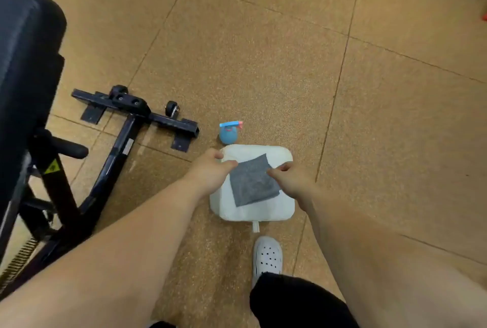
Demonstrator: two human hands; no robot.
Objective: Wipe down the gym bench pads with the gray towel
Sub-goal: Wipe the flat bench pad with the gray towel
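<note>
- Gray towel (pixel 253 180) is lying folded flat on a white container (pixel 279 209) on the floor, w/ a blue spray bottle (pixel 228 133) just beyond it.
- Both hands are reaching down to it: left hand (pixel 210 169) at the towel's left corner, right hand (pixel 290 177) at its right edge. Both are loosely curled; can't tell if either is pinching cloth yet.
- Towel is sitting between the hands, diagonal, roughly equally near.
- Bench pad (pixel 23 51) is standing well off to the left, so the carry will prob. be going leftward.

Single head-worn wide-angle view, steeply downward onto floor (pixel 290 64) ahead, from standing height.
</note>
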